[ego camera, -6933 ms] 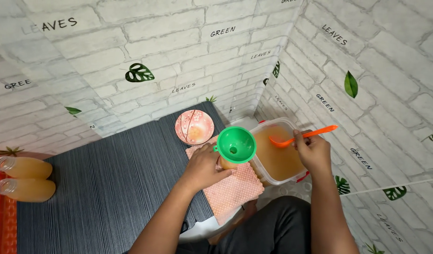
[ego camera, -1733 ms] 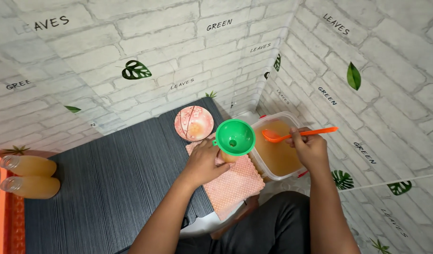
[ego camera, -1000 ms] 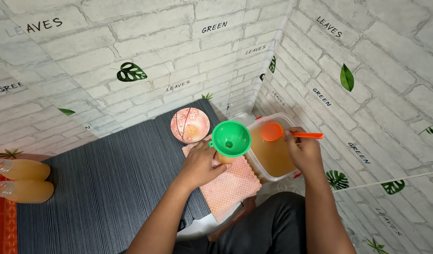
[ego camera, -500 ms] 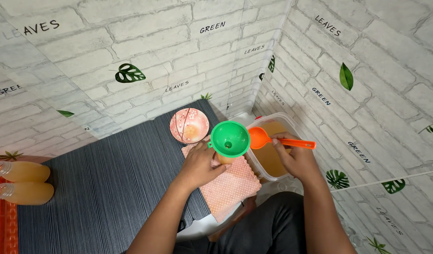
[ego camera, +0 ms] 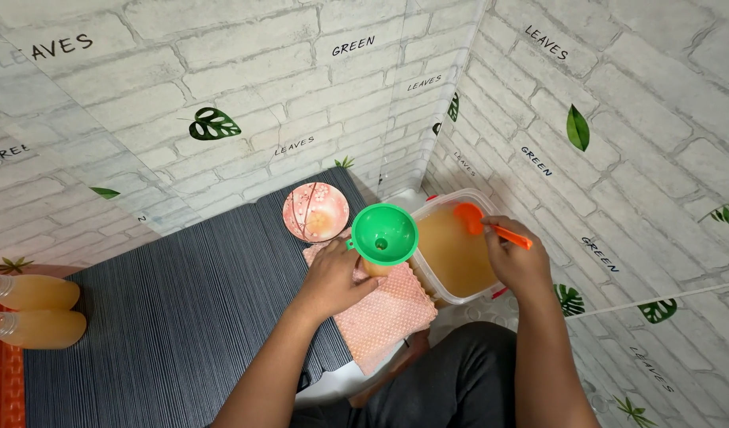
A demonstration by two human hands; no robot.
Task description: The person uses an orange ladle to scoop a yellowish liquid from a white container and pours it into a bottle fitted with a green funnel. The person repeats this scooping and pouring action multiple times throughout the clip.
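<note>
Ladle (ego camera: 483, 224) handle slants toward right hand (ego camera: 519, 265), bowl over tub (ego camera: 459, 252)

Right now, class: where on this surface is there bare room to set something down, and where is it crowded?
Free: the dark ribbed mat between the two filled bottles at far left and the left hand. Crowded: the right corner, with pink plate, green funnel, pink cloth and tub packed close.
</note>
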